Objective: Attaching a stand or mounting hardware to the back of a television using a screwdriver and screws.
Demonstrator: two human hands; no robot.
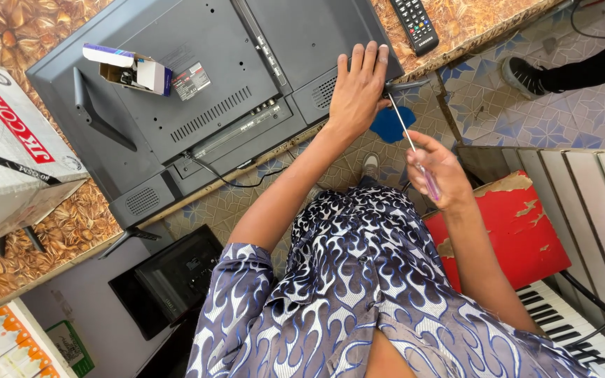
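Grey plastic forms the back of the TV (197, 84), which lies face down on the bench (43, 231), a floral-patterned top. Its long axis runs from the upper right corner down toward the lower left, and one corner overhangs the bench edge.

The left hand (358, 87) lies flat on that overhanging corner, fingers spread and pressing down, gripping nothing. The right hand (437, 168) is off the bench, just beside the corner, its grip pinching the pink handle of a screwdriver (409, 143). The screwdriver's thin shaft points up and to the left, its tip reaching the TV's edge just under the left hand's fingers; whether it is seated in a screw cannot be told.

A small open carton (129, 68) sits on the TV's back beside a stand leg (96, 112). A black remote (414, 24) lies on the bench beyond the TV. A white box (8, 154) rests at the bench's left end. Below the right arm are a red stool (519, 224) and a keyboard (568, 329). Another person's shoe (523, 75) stands on the tiled floor (568, 112).
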